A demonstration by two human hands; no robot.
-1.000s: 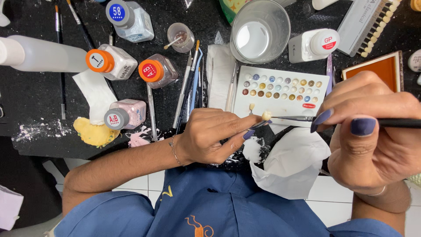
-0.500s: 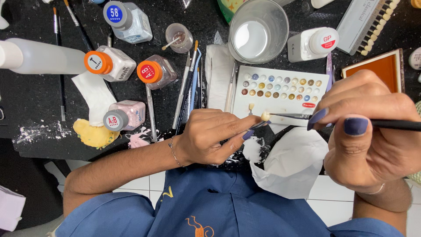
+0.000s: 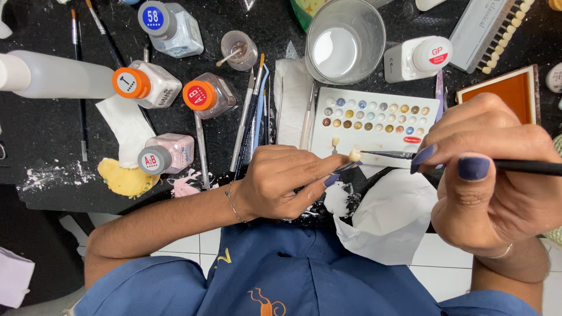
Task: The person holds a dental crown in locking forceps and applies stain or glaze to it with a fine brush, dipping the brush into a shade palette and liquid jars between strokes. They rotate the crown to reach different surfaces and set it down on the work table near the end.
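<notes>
The left hand (image 3: 281,181) pinches a small cream tooth (image 3: 355,155) in its fingertip grip, just below the white colour palette (image 3: 374,120). The right hand (image 3: 497,181) pinches a thin black brush (image 3: 527,167), its tip touching the tooth above the dark bench (image 3: 47,134).

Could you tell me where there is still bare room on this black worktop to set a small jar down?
The clearest bare patch of the black worktop lies under the big white bottle, left of the paper strip. Around the colour palette, glass, brushes and jars it is crowded. The left hand and right hand fill the front.
</notes>
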